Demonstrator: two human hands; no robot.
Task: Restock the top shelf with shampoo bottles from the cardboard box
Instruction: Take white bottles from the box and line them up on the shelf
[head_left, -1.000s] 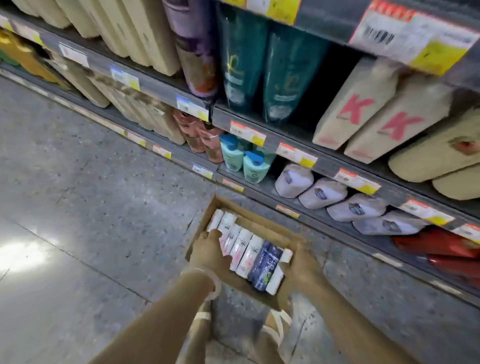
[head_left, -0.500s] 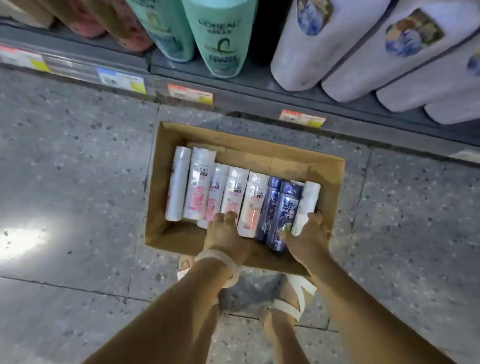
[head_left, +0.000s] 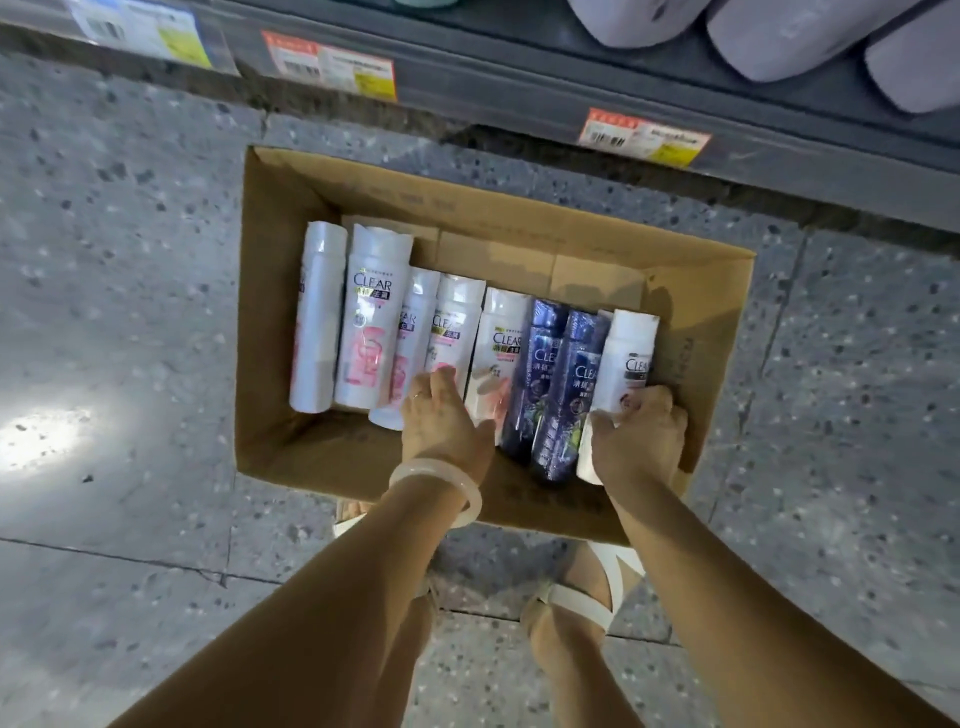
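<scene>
the cardboard box (head_left: 291, 291) sits on the floor (head_left: 119, 249) just below the bottom shelf edge (head_left: 519, 98). eight shampoo bottles lie in a row inside it: six white bottles (head_left: 371, 322) and two dark blue bottles (head_left: 574, 384) toward the box's right side. the left hand (head_left: 441, 421) reaches into the box, fingers resting on the middle white bottles, whether they curl round one i cannot tell. the right hand (head_left: 636, 436) has its grip curled round the rightmost white bottle (head_left: 626, 358) by the box's right wall. three price tags (head_left: 332, 62) run above the box; three pale bottles (head_left: 779, 31) lie on the shelf. two sandalled feet (head_left: 576, 603) stand below the box.
</scene>
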